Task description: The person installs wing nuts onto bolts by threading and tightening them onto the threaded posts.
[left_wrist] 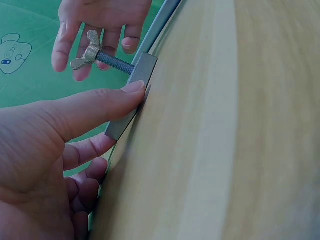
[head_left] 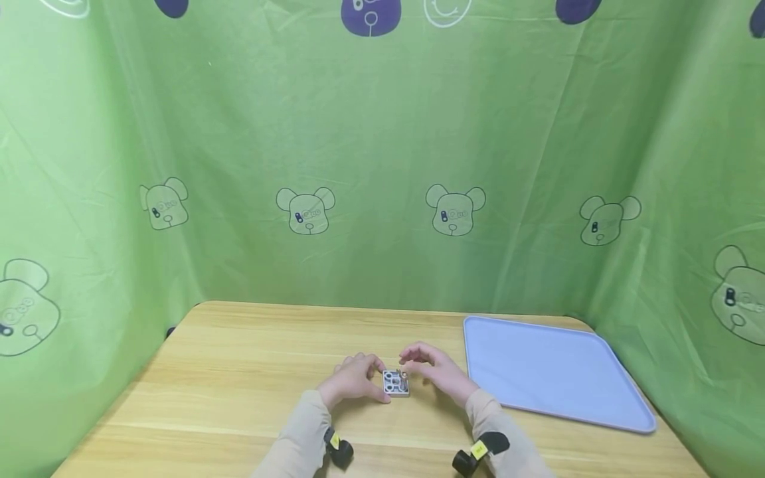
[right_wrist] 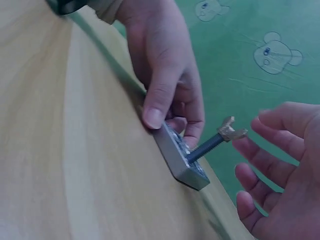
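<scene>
A small square grey block with round recesses lies on the wooden table in front of the person. The left hand holds it at its sides, the thumb along one edge and fingers at the opposite edge. From one corner of the block stands a dark threaded bolt, topped by a brass-coloured wing nut. Just beside that wing nut, the right hand hovers with fingers loosely bent and spread. Its fingertips come close to the wings, and nothing is gripped between them.
A pale blue tray lies on the table to the right, beyond the right hand. The wooden table ends at a green curtain printed with bear faces, which encloses the back and both sides. Each wrist carries a strapped black camera.
</scene>
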A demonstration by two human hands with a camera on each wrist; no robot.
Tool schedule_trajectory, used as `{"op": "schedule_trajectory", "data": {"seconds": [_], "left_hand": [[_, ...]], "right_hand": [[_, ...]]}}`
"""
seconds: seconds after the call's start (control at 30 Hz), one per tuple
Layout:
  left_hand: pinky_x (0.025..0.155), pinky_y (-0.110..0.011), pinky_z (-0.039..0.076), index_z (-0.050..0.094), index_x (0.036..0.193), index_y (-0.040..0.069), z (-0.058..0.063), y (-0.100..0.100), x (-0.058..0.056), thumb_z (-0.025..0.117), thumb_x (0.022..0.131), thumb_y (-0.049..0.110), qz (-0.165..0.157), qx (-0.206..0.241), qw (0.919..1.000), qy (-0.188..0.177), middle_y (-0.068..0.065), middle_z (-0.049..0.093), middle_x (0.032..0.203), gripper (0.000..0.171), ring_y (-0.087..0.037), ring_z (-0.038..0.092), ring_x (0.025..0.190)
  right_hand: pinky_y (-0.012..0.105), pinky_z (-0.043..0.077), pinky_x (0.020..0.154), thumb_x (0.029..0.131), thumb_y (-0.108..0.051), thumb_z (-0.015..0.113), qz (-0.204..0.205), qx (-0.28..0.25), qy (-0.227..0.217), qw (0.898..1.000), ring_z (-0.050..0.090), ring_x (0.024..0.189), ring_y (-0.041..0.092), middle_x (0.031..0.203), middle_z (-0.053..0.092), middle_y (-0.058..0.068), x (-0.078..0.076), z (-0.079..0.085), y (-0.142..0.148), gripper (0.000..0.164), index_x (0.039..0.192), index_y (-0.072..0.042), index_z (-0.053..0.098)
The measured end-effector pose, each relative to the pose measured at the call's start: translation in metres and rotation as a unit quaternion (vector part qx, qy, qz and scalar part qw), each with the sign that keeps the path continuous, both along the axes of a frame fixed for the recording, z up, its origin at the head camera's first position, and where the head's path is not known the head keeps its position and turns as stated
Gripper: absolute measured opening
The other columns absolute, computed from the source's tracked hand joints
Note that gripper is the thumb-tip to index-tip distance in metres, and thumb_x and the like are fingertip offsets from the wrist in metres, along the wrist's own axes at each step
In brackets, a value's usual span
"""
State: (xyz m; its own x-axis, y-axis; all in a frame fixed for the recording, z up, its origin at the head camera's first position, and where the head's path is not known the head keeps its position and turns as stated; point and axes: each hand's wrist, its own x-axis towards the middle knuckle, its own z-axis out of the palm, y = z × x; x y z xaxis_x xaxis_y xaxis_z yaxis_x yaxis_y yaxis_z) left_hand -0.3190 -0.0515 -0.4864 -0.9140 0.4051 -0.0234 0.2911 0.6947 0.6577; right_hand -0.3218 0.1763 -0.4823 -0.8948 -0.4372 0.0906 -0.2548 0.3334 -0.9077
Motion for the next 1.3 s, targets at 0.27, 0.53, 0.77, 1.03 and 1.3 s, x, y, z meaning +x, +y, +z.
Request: {"op": "schedule_trajectory", "data": {"seconds": [0.27, 0.53, 0.77, 1.03, 1.3], "left_hand": [[0.077, -0.032, 0.03, 0.061, 0.108, 0.017, -0.0008, 0.0003, 0.0012, 0.087, 0.063, 0.034, 0.0, -0.007, 1.0, 0.004, 0.002, 0.052, 0.089, 0.054, -0.017, 0.041, 0.084], [0.076, -0.035, 0.03, 0.063, 0.106, 0.018, -0.0008, 0.0001, -0.0004, 0.088, 0.062, 0.034, 0.0, 0.001, 1.0, -0.006, -0.001, 0.053, 0.09, 0.053, -0.019, 0.041, 0.084], [0.077, -0.035, 0.03, 0.062, 0.105, 0.018, -0.0008, 0.0003, 0.0006, 0.088, 0.062, 0.033, 0.002, 0.0, 1.0, -0.004, -0.001, 0.053, 0.091, 0.052, -0.019, 0.041, 0.084], [0.077, -0.034, 0.03, 0.062, 0.104, 0.018, -0.0004, 0.0006, 0.001, 0.088, 0.061, 0.034, 0.002, 0.002, 1.0, -0.003, -0.001, 0.053, 0.09, 0.052, -0.019, 0.041, 0.084], [0.076, -0.034, 0.029, 0.062, 0.105, 0.019, -0.0032, 0.0008, -0.0009, 0.088, 0.062, 0.035, 0.004, -0.003, 1.0, -0.001, 0.0, 0.052, 0.09, 0.052, -0.018, 0.04, 0.083]], "right_hand": [[0.039, 0.045, 0.087, 0.097, -0.013, 0.049, 0.046, -0.01, -0.031, 0.998, 0.053, 0.115, 0.025, 0.134, 0.059, 0.016, -0.0006, 0.0028, 0.0053, 0.031, 0.124, -0.007, 0.063], [0.038, 0.045, 0.086, 0.094, -0.008, 0.049, 0.073, -0.002, -0.033, 0.997, 0.054, 0.105, 0.017, 0.131, 0.059, 0.02, -0.0002, 0.0005, 0.0063, 0.033, 0.123, -0.004, 0.064], [0.035, 0.045, 0.08, 0.09, -0.013, 0.059, 0.058, 0.003, -0.044, 0.997, 0.055, 0.095, 0.015, 0.118, 0.062, 0.02, -0.0004, -0.0007, 0.0044, 0.032, 0.121, -0.005, 0.064], [0.031, 0.045, 0.073, 0.086, -0.017, 0.068, 0.025, 0.013, -0.027, 0.999, 0.053, 0.097, 0.018, 0.112, 0.063, 0.016, -0.0002, -0.003, -0.0006, 0.029, 0.112, -0.006, 0.064], [0.03, 0.045, 0.072, 0.087, -0.02, 0.067, 0.018, 0.019, -0.019, 0.999, 0.052, 0.097, 0.018, 0.108, 0.063, 0.013, 0.0015, -0.0024, -0.0026, 0.025, 0.107, -0.006, 0.064]]}}
